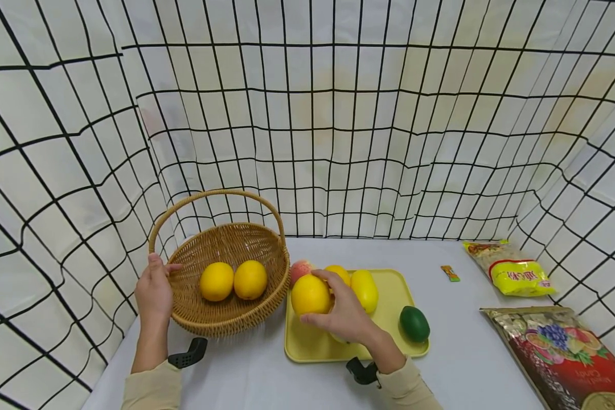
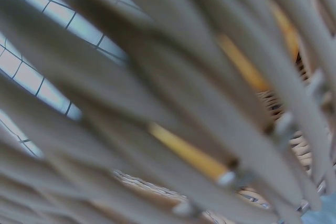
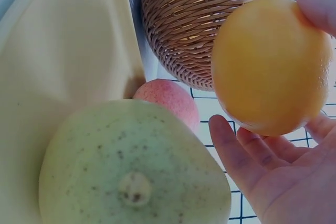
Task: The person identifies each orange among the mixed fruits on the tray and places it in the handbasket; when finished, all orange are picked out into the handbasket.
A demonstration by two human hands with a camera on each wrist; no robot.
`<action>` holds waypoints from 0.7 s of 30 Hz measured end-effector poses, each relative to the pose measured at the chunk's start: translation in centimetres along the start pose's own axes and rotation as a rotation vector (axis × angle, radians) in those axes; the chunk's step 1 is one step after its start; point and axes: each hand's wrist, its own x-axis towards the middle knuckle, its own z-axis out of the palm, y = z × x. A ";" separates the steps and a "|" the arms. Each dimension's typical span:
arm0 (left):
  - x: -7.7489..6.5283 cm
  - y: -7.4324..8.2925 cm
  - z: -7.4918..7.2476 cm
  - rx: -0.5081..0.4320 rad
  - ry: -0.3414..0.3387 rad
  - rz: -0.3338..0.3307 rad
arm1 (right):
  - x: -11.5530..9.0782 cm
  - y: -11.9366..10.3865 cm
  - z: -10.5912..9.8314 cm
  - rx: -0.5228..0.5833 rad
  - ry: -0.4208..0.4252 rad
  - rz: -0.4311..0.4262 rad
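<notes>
My right hand holds an orange between thumb and fingers, over the left part of the yellow tray. In the right wrist view the same orange sits at the fingers, with a pale green speckled fruit large below. My left hand grips the left rim of a wicker basket at the foot of its handle, thumb up. Two oranges lie side by side inside the basket. Close basket weave fills the left wrist view and hides that hand.
On the tray are a yellow fruit and a dark green avocado-like fruit. A peach lies between basket and tray. To the right are a small wrapped snack, a noodle-like bag and a red candy bag. Gridded walls enclose the table.
</notes>
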 end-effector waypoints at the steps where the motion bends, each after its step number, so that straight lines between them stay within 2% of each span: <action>1: 0.0 0.0 0.0 0.000 -0.002 -0.002 | 0.0 0.0 0.0 0.008 0.003 0.002; 15: -0.1 0.0 -0.1 0.000 -0.006 0.000 | 0.2 -1.3 0.8 0.219 0.150 0.015; 21: -0.1 0.0 0.0 0.013 0.004 -0.005 | 0.9 -2.4 0.7 0.241 0.153 -0.021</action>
